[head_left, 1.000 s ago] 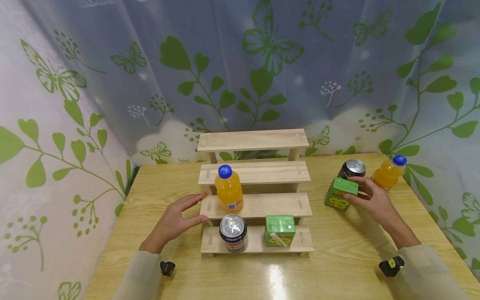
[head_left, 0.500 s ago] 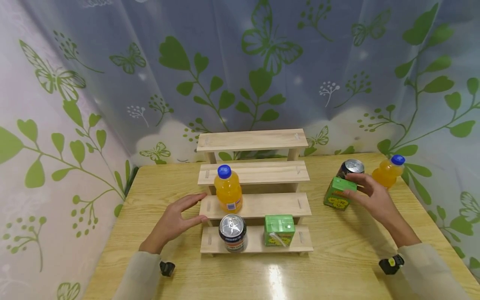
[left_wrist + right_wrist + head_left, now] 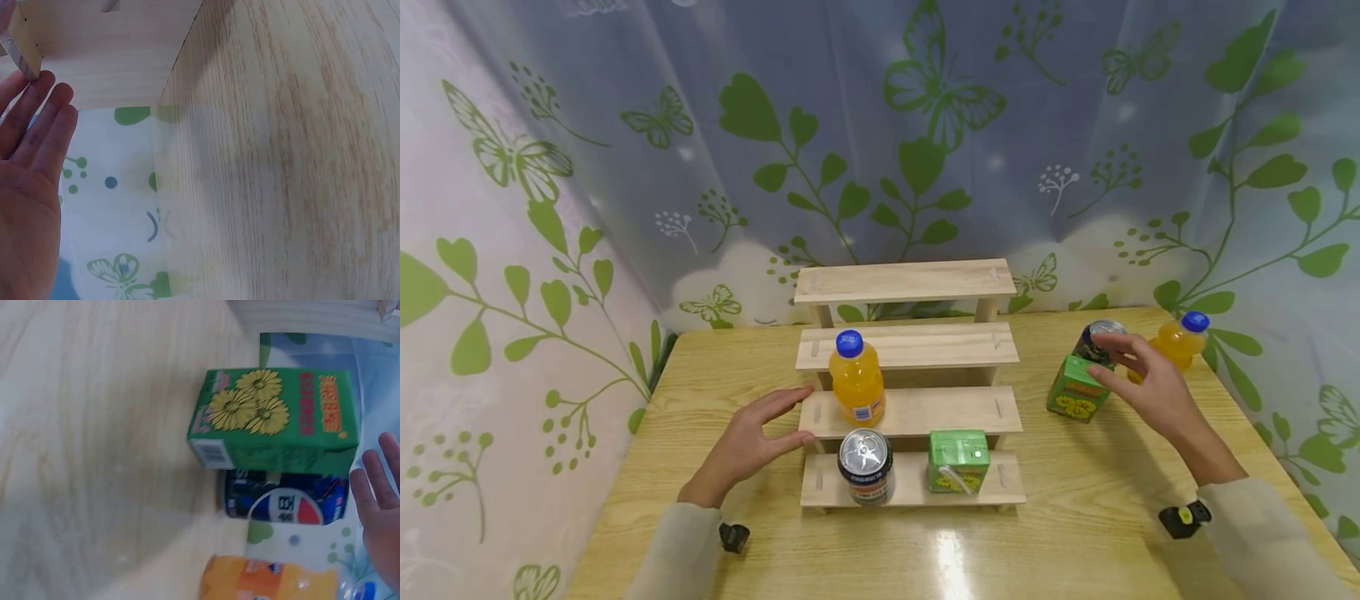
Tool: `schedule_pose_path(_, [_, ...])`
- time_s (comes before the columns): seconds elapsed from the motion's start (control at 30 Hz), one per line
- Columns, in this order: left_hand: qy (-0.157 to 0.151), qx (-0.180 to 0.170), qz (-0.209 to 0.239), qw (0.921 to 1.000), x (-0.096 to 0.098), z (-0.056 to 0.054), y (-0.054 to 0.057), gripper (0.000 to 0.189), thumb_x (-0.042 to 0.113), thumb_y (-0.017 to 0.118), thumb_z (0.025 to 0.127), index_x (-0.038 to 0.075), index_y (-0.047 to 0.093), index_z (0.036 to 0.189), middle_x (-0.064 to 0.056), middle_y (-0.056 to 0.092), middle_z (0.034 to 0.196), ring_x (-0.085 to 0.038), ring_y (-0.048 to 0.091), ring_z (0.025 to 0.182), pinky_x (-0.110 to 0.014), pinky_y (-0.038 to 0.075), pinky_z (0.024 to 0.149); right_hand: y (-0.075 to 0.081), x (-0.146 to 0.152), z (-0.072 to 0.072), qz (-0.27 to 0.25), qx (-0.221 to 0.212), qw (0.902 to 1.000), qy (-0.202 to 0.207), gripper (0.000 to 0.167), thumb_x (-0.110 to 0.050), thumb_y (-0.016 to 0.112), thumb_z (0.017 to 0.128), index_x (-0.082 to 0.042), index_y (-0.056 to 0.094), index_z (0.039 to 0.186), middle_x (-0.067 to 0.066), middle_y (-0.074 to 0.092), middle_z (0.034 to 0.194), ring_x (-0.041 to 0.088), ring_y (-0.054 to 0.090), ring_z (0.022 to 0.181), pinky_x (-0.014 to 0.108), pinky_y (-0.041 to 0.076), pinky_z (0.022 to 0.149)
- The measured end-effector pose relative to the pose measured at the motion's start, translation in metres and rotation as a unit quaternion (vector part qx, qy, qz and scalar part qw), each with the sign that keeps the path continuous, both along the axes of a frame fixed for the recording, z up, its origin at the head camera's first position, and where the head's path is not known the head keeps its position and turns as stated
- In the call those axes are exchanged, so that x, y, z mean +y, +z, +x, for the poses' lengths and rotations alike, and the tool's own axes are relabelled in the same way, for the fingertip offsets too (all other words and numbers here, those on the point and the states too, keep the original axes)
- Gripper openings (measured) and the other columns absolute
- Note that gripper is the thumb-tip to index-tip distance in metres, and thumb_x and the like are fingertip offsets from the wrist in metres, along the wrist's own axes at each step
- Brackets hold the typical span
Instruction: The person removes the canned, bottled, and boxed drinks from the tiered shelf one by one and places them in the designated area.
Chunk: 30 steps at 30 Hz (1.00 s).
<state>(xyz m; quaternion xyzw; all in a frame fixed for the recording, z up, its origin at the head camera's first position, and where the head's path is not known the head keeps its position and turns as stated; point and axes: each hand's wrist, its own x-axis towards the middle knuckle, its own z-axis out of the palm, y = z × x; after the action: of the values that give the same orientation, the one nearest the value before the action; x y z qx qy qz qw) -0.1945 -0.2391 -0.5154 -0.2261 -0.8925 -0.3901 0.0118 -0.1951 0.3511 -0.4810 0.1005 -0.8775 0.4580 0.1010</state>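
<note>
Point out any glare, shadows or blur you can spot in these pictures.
Head view: a bright glare streak on the wood-grain tabletop, in front of the stepped wooden shelf; left wrist view: the butterfly-print cloth faintly mirrored along the tabletop's edge; right wrist view: soft shadow across the tabletop, small lettering on the green drink carton and Pepsi can blurred.

Facing me hangs a blue-grey curtain (image 3: pixel 865 217) printed with green butterflies and leafy sprigs, paling to white along its lower part. On my left, a pinkish-white cloth (image 3: pixel 445 358) carries similar prints. Below me spreads a yellowish, wood-grained tabletop (image 3: pixel 1075 517), with a bright glare (image 3: pixel 952 558) of light near me.
</note>
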Motion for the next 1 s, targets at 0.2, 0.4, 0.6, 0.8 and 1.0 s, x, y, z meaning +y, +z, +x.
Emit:
schedule_pose_path(0.2, [0.000, -0.001, -0.001, 1.0000, 0.000, 0.001, 0.001, 0.070, 0.035, 0.087, 0.095, 0.018, 0.061, 0.158, -0.010, 0.063, 0.157, -0.042, 0.062, 0.143, -0.069, 0.052, 0.114, 0.017, -0.017, 0.000, 0.011, 0.018, 0.9995, 0.023, 0.051, -0.014, 0.075, 0.105, -0.006, 0.058, 0.153, 0.005, 0.060, 0.150, -0.018, 0.050, 0.128, -0.002, 0.041, 0.104])
schedule_pose_path(0.4, [-0.002, -0.004, 0.002, 1.0000, 0.000, 0.001, 0.002, 0.070, 0.034, 0.087, 0.095, 0.017, 0.061, 0.158, -0.011, 0.063, 0.158, -0.042, 0.062, 0.142, -0.069, 0.052, 0.114, 0.035, -0.040, 0.000, 0.011, 0.006, 0.9983, 0.057, 0.053, -0.015, 0.073, 0.107, -0.007, 0.056, 0.156, 0.018, 0.057, 0.153, -0.017, 0.050, 0.127, 0.000, 0.042, 0.105])
schedule_pose_path(0.6, [-0.002, -0.006, 0.003, 1.0000, 0.001, 0.001, 0.001, 0.070, 0.034, 0.087, 0.095, 0.017, 0.061, 0.158, -0.011, 0.063, 0.158, -0.042, 0.062, 0.142, -0.068, 0.052, 0.114, 0.044, -0.057, -0.003, 0.007, 0.006, 0.9967, 0.081, 0.053, -0.015, 0.073, 0.106, -0.012, 0.055, 0.156, 0.014, 0.058, 0.154, 0.007, 0.058, 0.139, 0.002, 0.042, 0.109])
schedule_pose_path(0.8, [-0.005, -0.004, 0.004, 1.0000, 0.001, 0.001, 0.002, 0.070, 0.033, 0.088, 0.095, 0.016, 0.061, 0.157, -0.011, 0.063, 0.158, -0.041, 0.062, 0.142, -0.067, 0.053, 0.114, 0.054, -0.075, -0.007, -0.001, 0.001, 0.9952, 0.098, 0.055, -0.014, 0.074, 0.105, -0.012, 0.055, 0.157, 0.012, 0.060, 0.155, 0.039, 0.056, 0.143, 0.004, 0.043, 0.109])
schedule_pose_path(1.0, [-0.002, -0.003, 0.000, 1.0000, 0.000, 0.001, 0.002, 0.070, 0.033, 0.088, 0.095, 0.014, 0.061, 0.157, -0.011, 0.063, 0.157, -0.042, 0.062, 0.142, -0.068, 0.053, 0.114, 0.061, -0.092, -0.010, -0.012, 0.003, 0.9934, 0.114, 0.058, -0.012, 0.076, 0.104, -0.011, 0.055, 0.157, 0.013, 0.060, 0.155, 0.036, 0.058, 0.143, 0.007, 0.043, 0.113])
